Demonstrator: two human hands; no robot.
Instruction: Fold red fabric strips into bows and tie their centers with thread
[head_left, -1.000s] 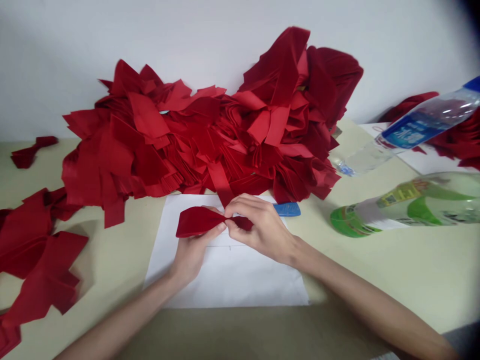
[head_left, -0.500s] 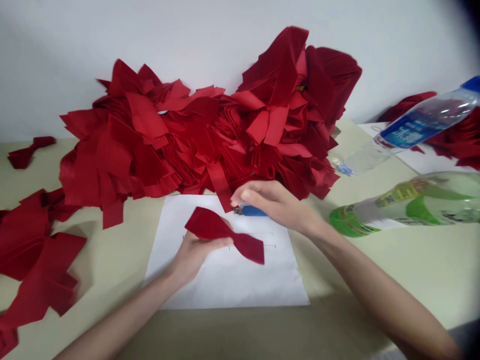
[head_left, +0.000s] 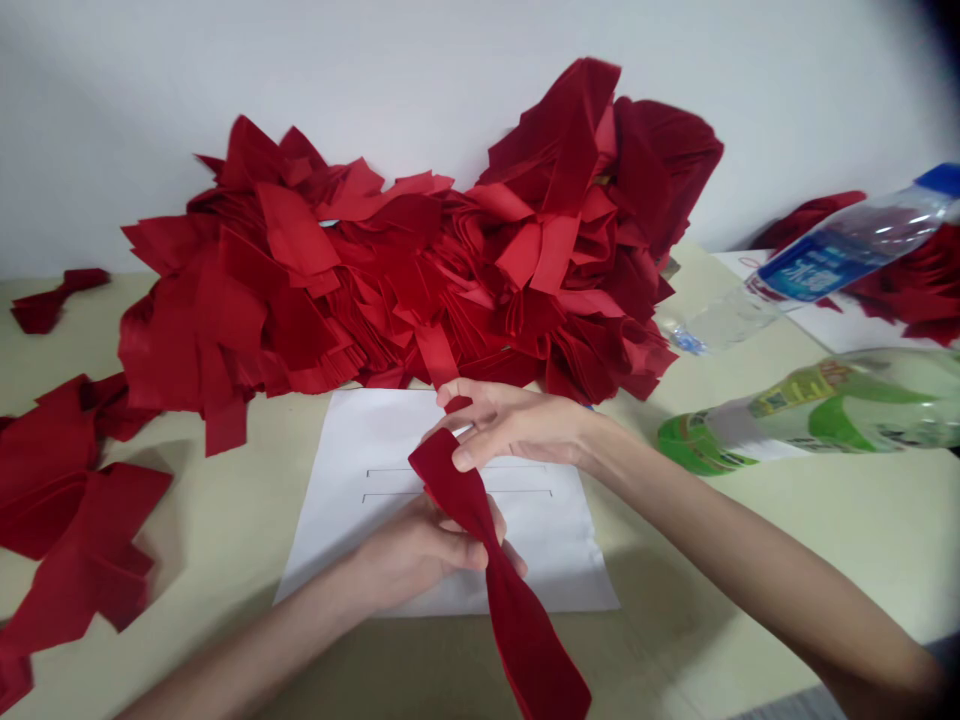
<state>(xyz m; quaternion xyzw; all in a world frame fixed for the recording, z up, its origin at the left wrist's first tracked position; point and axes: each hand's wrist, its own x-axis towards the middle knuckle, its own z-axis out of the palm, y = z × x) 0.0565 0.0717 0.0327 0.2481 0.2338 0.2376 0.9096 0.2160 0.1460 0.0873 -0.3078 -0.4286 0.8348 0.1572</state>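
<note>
Two hands point(head_left: 427, 545) point(head_left: 517, 425), two plastic bottles point(head_left: 817, 262) point(head_left: 810, 410), two white sheets point(head_left: 555, 560) point(head_left: 836, 328), one held strip point(head_left: 536, 635), piled red strips point(head_left: 397, 265) too many to count

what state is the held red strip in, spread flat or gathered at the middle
Gathered: the red strip narrows to a waist at the left hand and widens on either side of it.

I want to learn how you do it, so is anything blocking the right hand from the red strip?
Nothing visible does. The right hand's thumb overlaps the red strip near its upper end. The left hand holds the narrow middle, lower down.
</note>
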